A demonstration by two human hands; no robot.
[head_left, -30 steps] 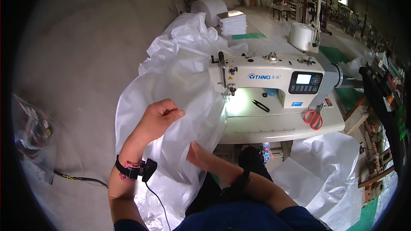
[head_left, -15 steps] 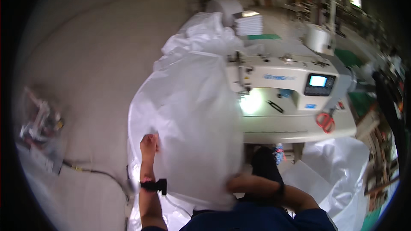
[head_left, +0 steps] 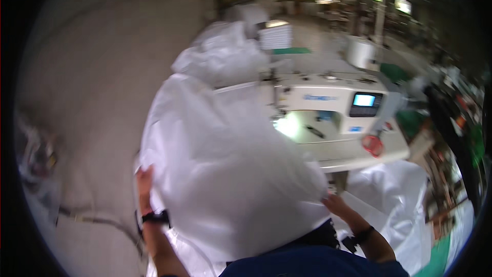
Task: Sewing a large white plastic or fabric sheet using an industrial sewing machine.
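Observation:
A large sheet of white woven-plastic fabric (head_left: pixel 230 169) billows across my lap and up to the left of the sewing machine (head_left: pixel 312 92). My left hand (head_left: pixel 144 179) is closed on the sheet's left edge, its fingers somewhat blurred. At the right edge, my right hand (head_left: pixel 335 204) pinches the fabric just below the front of the machine table (head_left: pixel 353 156). The machine's lamp lights the needle area, beside the sheet. Dark thread snips (head_left: pixel 315 132) lie under the machine arm, and red-handled scissors (head_left: pixel 372 145) rest at the table's right end.
More white fabric (head_left: pixel 225 54) is bunched beyond the machine, near a white stack (head_left: pixel 275 37). A white thread cone (head_left: pixel 361 52) stands behind. Loose white sheeting (head_left: pixel 394 190) hangs at the right. A dark cable (head_left: pixel 102 221) and a clear plastic bag (head_left: pixel 38 174) lie on the left floor.
My hands have moved apart, left hand outward to the left edge, right hand right and up. The sheet is spread wider between them. The whole view has shifted slightly.

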